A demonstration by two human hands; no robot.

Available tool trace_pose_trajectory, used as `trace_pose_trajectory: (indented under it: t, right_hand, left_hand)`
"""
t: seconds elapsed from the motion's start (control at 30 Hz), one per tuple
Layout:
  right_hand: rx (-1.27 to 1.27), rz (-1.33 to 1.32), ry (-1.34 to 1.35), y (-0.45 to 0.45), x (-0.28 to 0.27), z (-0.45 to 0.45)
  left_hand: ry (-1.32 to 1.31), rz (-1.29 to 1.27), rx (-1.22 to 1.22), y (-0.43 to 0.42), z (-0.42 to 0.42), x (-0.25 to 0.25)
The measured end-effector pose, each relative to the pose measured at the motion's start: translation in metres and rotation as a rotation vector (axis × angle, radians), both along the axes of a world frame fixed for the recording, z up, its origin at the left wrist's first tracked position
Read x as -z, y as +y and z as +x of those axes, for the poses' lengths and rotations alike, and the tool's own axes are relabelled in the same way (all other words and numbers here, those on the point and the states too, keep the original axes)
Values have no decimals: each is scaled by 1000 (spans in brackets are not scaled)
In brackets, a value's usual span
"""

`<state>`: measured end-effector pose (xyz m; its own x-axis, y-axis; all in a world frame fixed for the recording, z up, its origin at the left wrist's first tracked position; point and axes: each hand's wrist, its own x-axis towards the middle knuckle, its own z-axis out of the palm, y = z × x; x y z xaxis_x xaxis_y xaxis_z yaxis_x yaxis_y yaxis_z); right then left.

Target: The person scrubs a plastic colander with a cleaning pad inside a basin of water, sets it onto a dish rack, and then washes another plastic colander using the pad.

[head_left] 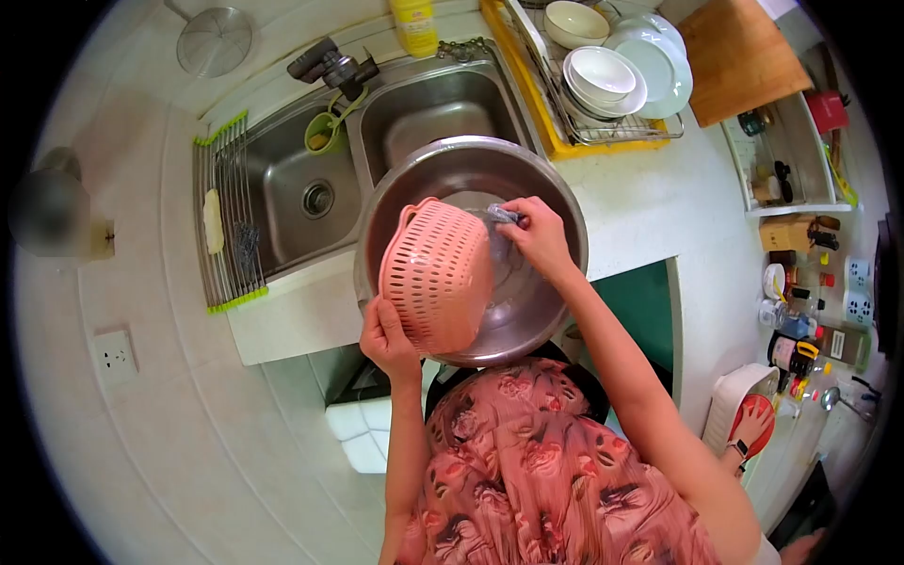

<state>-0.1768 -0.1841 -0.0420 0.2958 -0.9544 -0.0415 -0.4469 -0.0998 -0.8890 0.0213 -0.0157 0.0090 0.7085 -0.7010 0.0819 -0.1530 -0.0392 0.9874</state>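
My left hand [390,341] is closed on the rim of a pink plastic colander [438,273]. The colander is tilted on its side over a large steel basin [567,198], its slotted wall turned toward me. Over the middle of the basin, the fingers of my right hand [542,241] pinch a small, crumpled, greyish shiny piece [501,215] whose kind I cannot make out. That piece is close to the colander's right side. Much of the basin's floor is hidden behind the colander.
Behind the basin is a double sink [315,160] with a green cup [322,137] hanging at its divider. A roll-up drying rack [226,212] lies left. Dishes fill a yellow-trayed rack [640,141]. At right, another person's hand [750,424] touches a red round thing [765,414].
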Motion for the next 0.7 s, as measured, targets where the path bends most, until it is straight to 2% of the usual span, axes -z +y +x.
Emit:
trace_pose_trajectory:
  t: [0.07,0.1,0.17,0.2,0.3,0.37,0.43,0.53,0.63,0.7]
  right_hand:
    - [79,-143,235,0,38,3]
    - [44,-102,355,8,55,8]
    - [-210,-177,457,31,76,13]
    - [-390,-173,405,40,64,8]
    - [-179,-237,390,24,66,-7]
    - [-46,-52,184,13,67,-9]
    - [145,307,-50,5,28,0]
    - [86,180,-341,16,-43,8]
    - [-286,-243,-264,40,-103,20]
    - [-222,-246,-271,43,-96,29]
  left_hand:
    - [21,-6,-25,-3,-5,-5]
    - [29,-11,-39,-5,-6,-7]
    - [21,-4,-19,-4,-4,-10]
    - [17,3,-14,-2,-3,-11]
    - [53,-8,-3,-1,1,-5]
    - [23,8,9,-2,-1,-7]
    - [-11,25,38,-3,-2,-12]
    - [-52,6,78,-8,-7,-21]
    - [-46,-57,114,-13,-15,-24]
    - [-36,-57,161,-12,-14,-22]
